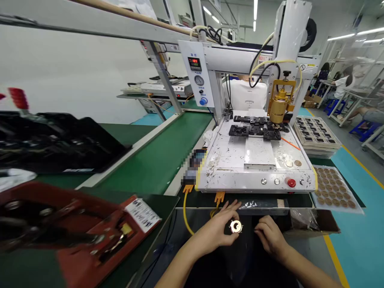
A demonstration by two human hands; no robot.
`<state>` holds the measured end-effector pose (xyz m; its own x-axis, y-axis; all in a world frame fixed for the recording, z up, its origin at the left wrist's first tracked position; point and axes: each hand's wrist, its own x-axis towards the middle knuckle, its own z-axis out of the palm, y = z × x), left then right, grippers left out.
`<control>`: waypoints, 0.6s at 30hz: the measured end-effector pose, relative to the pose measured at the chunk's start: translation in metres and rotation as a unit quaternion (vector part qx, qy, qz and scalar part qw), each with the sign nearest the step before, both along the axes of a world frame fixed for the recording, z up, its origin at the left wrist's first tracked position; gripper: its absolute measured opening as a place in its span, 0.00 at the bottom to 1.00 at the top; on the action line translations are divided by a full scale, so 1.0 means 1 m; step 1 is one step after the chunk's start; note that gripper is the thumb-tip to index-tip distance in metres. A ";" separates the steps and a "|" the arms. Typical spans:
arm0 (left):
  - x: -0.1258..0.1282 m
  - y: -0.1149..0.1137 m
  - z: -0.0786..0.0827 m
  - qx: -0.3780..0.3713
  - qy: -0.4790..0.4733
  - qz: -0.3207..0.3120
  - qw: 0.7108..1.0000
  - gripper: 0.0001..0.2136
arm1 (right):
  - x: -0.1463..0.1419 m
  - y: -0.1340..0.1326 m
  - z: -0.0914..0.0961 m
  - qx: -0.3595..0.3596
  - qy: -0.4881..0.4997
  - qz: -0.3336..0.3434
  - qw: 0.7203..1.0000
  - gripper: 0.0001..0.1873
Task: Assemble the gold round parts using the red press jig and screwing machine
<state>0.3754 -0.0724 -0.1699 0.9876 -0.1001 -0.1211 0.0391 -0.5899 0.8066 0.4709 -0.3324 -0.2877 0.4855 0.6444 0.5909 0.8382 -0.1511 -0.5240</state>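
Round part: bright, metallic-looking, small projecting lugs, dark opening; off the fingertips of the left hand. Left hand: bare, at the part's 9 o'clock, forearm entering from 8; thumb and forefinger pinch the rim, remaining fingers extended. Right hand: at 3 o'clock, apart from the part, forearm from 4; fingers curled, thumb and forefinger drawn close, contents between them indeterminable. Box: brown cardboard, 3 o'clock. Discs: flat, brown, in rows, 2 o'clock. Machine: white, scuffed bed, toward 12; gold cylindrical head, toward 1.
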 end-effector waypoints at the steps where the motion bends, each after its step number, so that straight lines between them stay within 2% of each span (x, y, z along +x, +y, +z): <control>1: 0.000 0.000 -0.002 0.000 0.000 0.004 1.000 0.15 | -0.003 -0.013 -0.004 0.009 0.024 -0.048 0.999 0.07; 4: -0.001 -0.005 -0.005 0.004 -0.007 0.014 1.000 0.13 | -0.004 -0.049 -0.016 0.039 0.083 -0.210 0.973 0.06; 6: -0.001 -0.016 -0.006 -0.003 -0.015 0.017 1.000 0.13 | 0.000 -0.064 -0.023 0.037 0.117 -0.268 0.956 0.09; 10: -0.002 -0.051 -0.006 -0.046 0.011 -0.008 0.999 0.14 | 0.017 -0.084 -0.031 -0.037 0.183 -0.239 0.953 0.15; 12: -0.006 -0.065 -0.010 -0.065 0.038 -0.026 0.997 0.14 | 0.036 -0.105 -0.030 -0.073 0.201 -0.239 0.947 0.16; 15: -0.017 -0.066 -0.027 -0.080 0.064 -0.020 0.994 0.14 | 0.082 -0.165 -0.022 -0.099 0.204 -0.329 0.917 0.17; 18: -0.030 -0.052 -0.053 -0.087 0.069 0.010 0.994 0.16 | 0.133 -0.234 -0.011 -0.091 0.166 -0.480 0.857 0.11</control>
<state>0.3451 -0.1247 -0.2234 0.9649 -0.1121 -0.2374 0.1662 -0.4393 0.8829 0.6039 -0.5666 -0.2987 0.9653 -0.0787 0.2490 0.0911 -0.7920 -0.6036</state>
